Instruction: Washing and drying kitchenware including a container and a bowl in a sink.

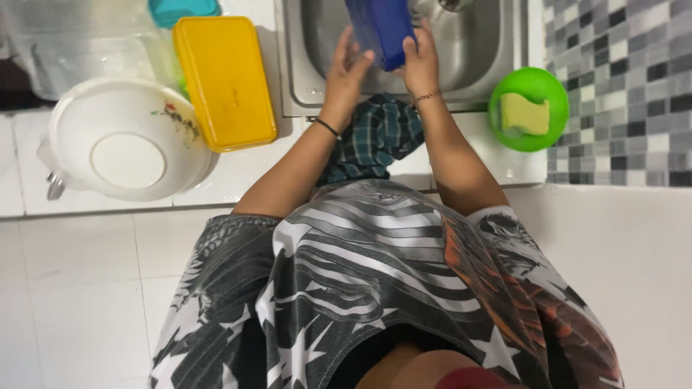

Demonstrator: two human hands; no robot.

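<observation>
Overhead, both hands, left hand (347, 68) and right hand (420, 61), apparently grip a blue container (382, 29) over the steel sink (476, 65) in the white-tiled counter (238, 173).

Both hands, left (347, 68) and right (421, 63), gripping blue container (382, 25) over steel sink (476, 50)

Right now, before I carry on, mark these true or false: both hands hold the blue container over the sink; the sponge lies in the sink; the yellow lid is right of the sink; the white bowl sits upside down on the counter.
1. Both hands hold the blue container over the sink. True: left hand and right hand grip its sides.
2. The sponge lies in the sink. False: it sits in the green bowl on the counter.
3. The yellow lid is right of the sink. False: it lies to its left.
4. The white bowl sits upside down. True.
</observation>
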